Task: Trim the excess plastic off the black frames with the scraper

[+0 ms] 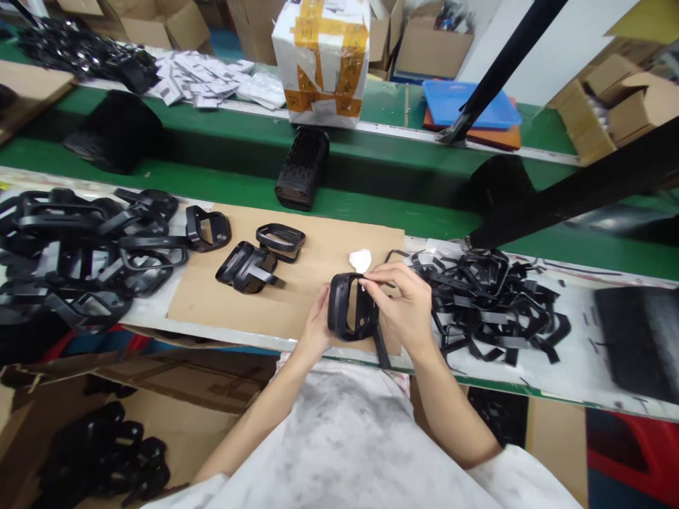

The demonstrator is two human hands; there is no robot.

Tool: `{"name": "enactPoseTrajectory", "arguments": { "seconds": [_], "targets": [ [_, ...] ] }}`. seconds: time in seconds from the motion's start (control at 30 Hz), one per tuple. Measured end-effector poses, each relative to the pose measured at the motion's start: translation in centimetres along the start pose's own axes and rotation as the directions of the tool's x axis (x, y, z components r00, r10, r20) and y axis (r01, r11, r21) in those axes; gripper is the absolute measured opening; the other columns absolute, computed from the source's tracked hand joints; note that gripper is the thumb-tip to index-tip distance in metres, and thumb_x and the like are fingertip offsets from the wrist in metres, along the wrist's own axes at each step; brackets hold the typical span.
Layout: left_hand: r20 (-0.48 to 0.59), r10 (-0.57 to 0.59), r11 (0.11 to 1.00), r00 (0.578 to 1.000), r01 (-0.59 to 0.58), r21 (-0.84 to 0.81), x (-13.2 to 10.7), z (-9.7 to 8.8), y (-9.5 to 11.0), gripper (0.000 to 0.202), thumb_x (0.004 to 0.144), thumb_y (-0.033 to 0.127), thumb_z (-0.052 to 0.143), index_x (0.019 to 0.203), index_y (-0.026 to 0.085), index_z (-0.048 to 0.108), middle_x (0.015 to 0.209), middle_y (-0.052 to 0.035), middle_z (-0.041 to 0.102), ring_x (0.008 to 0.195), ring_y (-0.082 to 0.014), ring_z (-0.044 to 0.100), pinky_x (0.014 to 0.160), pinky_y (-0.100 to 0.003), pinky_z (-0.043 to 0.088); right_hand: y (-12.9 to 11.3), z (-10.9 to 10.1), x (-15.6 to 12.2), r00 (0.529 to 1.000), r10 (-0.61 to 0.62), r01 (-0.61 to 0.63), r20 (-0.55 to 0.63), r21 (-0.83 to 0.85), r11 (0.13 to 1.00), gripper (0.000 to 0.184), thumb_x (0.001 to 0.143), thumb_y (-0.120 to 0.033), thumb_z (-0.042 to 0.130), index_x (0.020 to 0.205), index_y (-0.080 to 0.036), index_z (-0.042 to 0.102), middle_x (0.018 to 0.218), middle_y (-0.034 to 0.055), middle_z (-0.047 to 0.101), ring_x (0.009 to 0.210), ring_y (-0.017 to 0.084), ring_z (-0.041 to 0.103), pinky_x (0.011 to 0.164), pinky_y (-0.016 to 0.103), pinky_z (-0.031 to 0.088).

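Note:
My left hand (317, 326) is closed around the left side of a black plastic frame (335, 311), a rounded ring with a wide opening. At its upper right corner the fingers of my right hand (402, 300) pinch the rim; a tiny white speck shows at the fingertips. A black strip (382, 348) sticks out below the frame's right side, and I cannot tell whether it is attached. Just beyond the frame, a small white lump (360, 260) lies on the cardboard sheet (312, 244). Several similar frames (281, 239) rest on that sheet to the left.
A heap of black frames (79, 247) covers the bench's left end. Black strips (493, 311) are piled at right. Behind stand a black perforated container (302, 170), a taped white box (321, 63) and a blue tray (472, 104). A dark post (503, 63) slants across the right.

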State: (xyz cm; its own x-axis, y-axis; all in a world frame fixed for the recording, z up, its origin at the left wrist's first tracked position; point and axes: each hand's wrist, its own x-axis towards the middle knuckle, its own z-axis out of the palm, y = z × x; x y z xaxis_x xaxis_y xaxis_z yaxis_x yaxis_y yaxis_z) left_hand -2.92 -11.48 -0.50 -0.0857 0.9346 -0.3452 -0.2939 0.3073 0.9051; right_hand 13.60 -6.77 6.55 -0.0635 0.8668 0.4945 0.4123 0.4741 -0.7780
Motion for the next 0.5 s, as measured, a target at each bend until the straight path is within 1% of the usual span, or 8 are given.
{"name": "enactPoseTrajectory", "arguments": {
  "seconds": [0.07, 0.13, 0.23, 0.33, 0.4, 0.43, 0.5],
  "targets": [
    [0.020, 0.010, 1.000, 1.000, -0.010, 0.007, -0.2, 0.0, 0.1, 0.049, 0.089, 0.068, 0.072, 0.107, 0.022, 0.074, 0.104, -0.0055, 0.075, 0.102, -0.0236, 0.068, 0.098, -0.034, 0.055, -0.1, 0.3, -0.2, 0.998, 0.028, -0.026, -0.057, 0.033, 0.999, 0.011, 0.091, -0.016, 0.083, 0.094, -0.024, 0.076, 0.087, 0.0017, 0.076, 0.077, 0.018, 0.071, 0.073, 0.033, 0.059],
    [0.020, 0.005, 1.000, 1.000, -0.006, 0.010, -0.5, 0.1, 0.5, 0.046, 0.090, 0.066, 0.072, 0.103, 0.022, 0.074, 0.099, -0.0056, 0.075, 0.094, -0.0237, 0.069, 0.092, -0.034, 0.057, -0.3, 0.3, -0.3, 0.997, 0.020, -0.015, -0.073, 0.068, 0.998, 0.013, 0.090, -0.015, 0.084, 0.092, -0.024, 0.075, 0.087, 0.0017, 0.077, 0.079, 0.019, 0.072, 0.073, 0.032, 0.059],
    [0.013, 0.015, 0.999, 1.000, -0.016, 0.028, -0.8, 0.3, 1.5, 0.045, 0.090, 0.066, 0.073, 0.099, 0.022, 0.072, 0.087, -0.0044, 0.071, 0.084, -0.0226, 0.067, 0.082, -0.033, 0.057, -0.4, -0.3, 0.0, 1.000, -0.004, 0.006, -0.019, 0.132, 0.991, 0.014, 0.090, -0.013, 0.084, 0.087, -0.024, 0.075, 0.091, 0.0025, 0.079, 0.085, 0.019, 0.076, 0.077, 0.032, 0.061],
    [0.011, 0.076, 0.997, 0.997, -0.076, 0.021, -1.0, 0.6, 2.4, 0.050, 0.090, 0.071, 0.070, 0.099, 0.021, 0.069, 0.085, -0.0018, 0.067, 0.080, -0.0181, 0.062, 0.076, -0.028, 0.053, -0.5, -1.4, 0.6, 0.998, -0.036, 0.028, 0.056, 0.149, 0.988, 0.013, 0.091, -0.013, 0.083, 0.088, -0.024, 0.077, 0.092, 0.0026, 0.080, 0.084, 0.019, 0.076, 0.076, 0.033, 0.062],
    [0.025, 0.100, 0.995, 0.995, -0.100, 0.020, -1.0, 0.8, 2.8, 0.053, 0.092, 0.073, 0.066, 0.097, 0.020, 0.066, 0.083, 0.0005, 0.063, 0.074, -0.0143, 0.056, 0.069, -0.024, 0.049, -0.5, -1.9, 0.9, 0.993, -0.083, 0.072, 0.081, 0.131, 0.989, 0.012, 0.092, -0.013, 0.083, 0.089, -0.024, 0.077, 0.092, 0.0026, 0.079, 0.084, 0.019, 0.075, 0.076, 0.034, 0.061],
    [0.041, 0.100, 0.995, 0.994, -0.101, 0.020, -1.0, 0.9, 2.9, 0.053, 0.093, 0.073, 0.064, 0.097, 0.020, 0.065, 0.082, 0.0012, 0.062, 0.072, -0.0133, 0.054, 0.067, -0.023, 0.048, -0.5, -2.1, 0.9, 0.992, -0.105, 0.096, 0.074, 0.124, 0.988, 0.012, 0.092, -0.014, 0.083, 0.090, -0.025, 0.078, 0.092, 0.0025, 0.079, 0.084, 0.019, 0.075, 0.077, 0.035, 0.061],
    [0.075, 0.086, 0.996, 0.993, -0.087, 0.007, -1.1, 1.1, 3.0, 0.051, 0.095, 0.072, 0.063, 0.100, 0.021, 0.065, 0.085, 0.0008, 0.063, 0.074, -0.0138, 0.057, 0.070, -0.023, 0.049, -0.6, -2.0, 0.8, 0.993, -0.119, 0.118, 0.000, 0.113, 0.986, 0.014, 0.090, -0.013, 0.084, 0.091, -0.026, 0.078, 0.095, 0.0024, 0.076, 0.085, 0.019, 0.072, 0.078, 0.036, 0.060]
  ]
}}
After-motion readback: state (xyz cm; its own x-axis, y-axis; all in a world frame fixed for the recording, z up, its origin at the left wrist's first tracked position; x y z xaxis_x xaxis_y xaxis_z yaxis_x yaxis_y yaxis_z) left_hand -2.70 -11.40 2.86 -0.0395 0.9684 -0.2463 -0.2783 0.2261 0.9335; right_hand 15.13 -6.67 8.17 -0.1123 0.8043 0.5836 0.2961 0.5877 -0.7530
